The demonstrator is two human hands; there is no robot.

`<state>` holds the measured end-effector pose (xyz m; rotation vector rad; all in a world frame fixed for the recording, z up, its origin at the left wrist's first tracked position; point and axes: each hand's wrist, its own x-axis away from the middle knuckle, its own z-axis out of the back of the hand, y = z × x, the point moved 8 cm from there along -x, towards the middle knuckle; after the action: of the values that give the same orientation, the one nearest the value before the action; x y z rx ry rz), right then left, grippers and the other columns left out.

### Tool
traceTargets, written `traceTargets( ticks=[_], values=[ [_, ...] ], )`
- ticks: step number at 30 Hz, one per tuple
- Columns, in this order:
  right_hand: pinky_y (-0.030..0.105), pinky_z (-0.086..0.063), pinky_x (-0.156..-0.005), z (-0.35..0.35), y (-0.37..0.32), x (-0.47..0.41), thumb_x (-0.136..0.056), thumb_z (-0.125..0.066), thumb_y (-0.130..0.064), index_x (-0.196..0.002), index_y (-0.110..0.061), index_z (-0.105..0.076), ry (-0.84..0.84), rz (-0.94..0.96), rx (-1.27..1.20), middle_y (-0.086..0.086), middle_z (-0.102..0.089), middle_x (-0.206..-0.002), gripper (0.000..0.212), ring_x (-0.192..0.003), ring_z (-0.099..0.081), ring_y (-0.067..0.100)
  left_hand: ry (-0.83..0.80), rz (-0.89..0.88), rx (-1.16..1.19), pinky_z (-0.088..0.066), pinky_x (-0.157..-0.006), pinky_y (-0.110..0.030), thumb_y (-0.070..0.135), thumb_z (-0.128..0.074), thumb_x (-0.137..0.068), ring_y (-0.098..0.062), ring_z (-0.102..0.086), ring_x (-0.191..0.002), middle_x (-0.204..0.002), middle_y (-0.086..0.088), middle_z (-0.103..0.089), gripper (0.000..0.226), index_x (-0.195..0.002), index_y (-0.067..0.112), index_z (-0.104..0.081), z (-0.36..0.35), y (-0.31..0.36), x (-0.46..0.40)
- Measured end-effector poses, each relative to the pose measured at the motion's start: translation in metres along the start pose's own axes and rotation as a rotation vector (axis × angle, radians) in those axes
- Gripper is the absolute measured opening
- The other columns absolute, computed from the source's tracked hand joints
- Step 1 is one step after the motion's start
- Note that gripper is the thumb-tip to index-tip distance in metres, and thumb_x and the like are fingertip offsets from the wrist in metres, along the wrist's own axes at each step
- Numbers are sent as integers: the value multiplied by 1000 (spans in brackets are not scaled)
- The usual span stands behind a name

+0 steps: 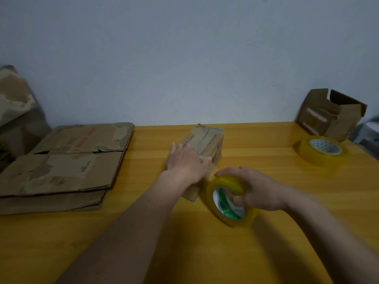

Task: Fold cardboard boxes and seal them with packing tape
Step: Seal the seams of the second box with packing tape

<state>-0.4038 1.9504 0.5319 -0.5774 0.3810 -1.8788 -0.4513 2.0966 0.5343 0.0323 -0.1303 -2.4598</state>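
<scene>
A small closed cardboard box (207, 140) lies in the middle of the yellow table (266, 253). My left hand (185, 161) rests flat on the box's near top, fingers straight. Just right of the box's near end, my right hand (254, 189) grips a yellow roll of packing tape (223, 201), fingers curled through its core. The roll stands on edge, tilted, close to the box. A pale strip seems to run from the roll to the box, but blur hides it.
A stack of flattened cardboard boxes (65, 167) covers the table's left side. A second tape roll (322, 149) lies flat at the right. Behind it an opened box (330, 113) stands in the far right corner. A worn carton (14, 103) leans at the far left.
</scene>
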Motion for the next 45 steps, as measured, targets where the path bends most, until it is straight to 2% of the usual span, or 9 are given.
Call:
traceTargets(
  ticks=[5,12,16,20,24,32,38,42,45],
  values=[
    [25,-52,-91,-6,-9,-3,-89,-63,-33,-126,-42,-50,-68,78,-347,-16,-55,-121,40,-108,-55,4,-19,-121,92,1,-121,-40,59,-42,-95,-18,-29,-141,-148,2,-43,55,-139,26,-45,8,1,-5],
    [27,-51,-94,-20,-7,2,-85,-54,-50,-133,-43,-45,-153,8,-620,-14,-52,-127,50,-110,-56,6,-126,-268,206,6,-121,-40,59,-57,-86,-8,-9,-148,-159,11,-20,65,-144,33,-39,3,-8,-20],
    [30,-56,-69,-16,14,1,-101,-43,-17,-126,-30,-52,-120,-62,-831,9,-64,-96,30,-81,-63,21,-79,-304,218,5,-121,-39,52,-69,-80,-7,-10,-148,-159,11,-23,71,-142,33,-41,-2,-10,-25],
    [36,-50,-81,7,76,-20,-98,-50,-22,-110,-18,-58,295,-347,-209,9,-58,-110,14,-93,-58,20,-19,-308,228,7,-120,-35,52,-74,-75,-7,-11,-147,-158,11,-23,78,-143,31,-41,-2,-7,-23],
    [36,-43,-84,-20,103,-35,-94,-52,-44,-118,-10,-53,246,-506,145,10,-48,-119,42,-108,-50,29,17,-307,189,8,-119,-35,50,-79,-71,-8,-14,-147,-157,11,-28,82,-142,31,-42,-1,-5,-22],
    [28,-36,-60,-12,87,-23,-84,-70,-16,-87,-12,-54,322,-161,-300,1,-58,-79,17,-73,-50,17,-50,-419,229,10,-120,-38,53,-84,-60,-4,-13,-146,-156,16,-28,89,-138,34,-45,-3,-10,-31],
    [38,-45,-65,33,0,-16,-96,-50,-31,-99,-15,-49,587,261,-392,-1,-60,-84,17,-73,-56,15,-70,-494,183,6,-121,-46,51,-85,-61,-10,-5,-149,-158,15,-22,86,-136,35,-47,0,-4,-41],
    [15,-40,-66,19,-14,-40,-100,-43,-26,-96,-13,-43,475,280,-392,-23,-62,-95,14,-87,-57,-13,9,-328,321,-5,-119,-53,54,-86,-57,-20,9,-149,-163,8,5,98,-141,48,-37,-5,-19,-31],
    [27,-45,-80,14,-7,-48,-101,-43,-29,-100,-14,-43,481,244,-388,-22,-65,-112,15,-107,-58,0,58,58,782,-26,-116,-51,37,-93,-54,-25,-12,-147,-161,0,-4,124,-151,43,-16,-24,-47,-5]
  ],
)
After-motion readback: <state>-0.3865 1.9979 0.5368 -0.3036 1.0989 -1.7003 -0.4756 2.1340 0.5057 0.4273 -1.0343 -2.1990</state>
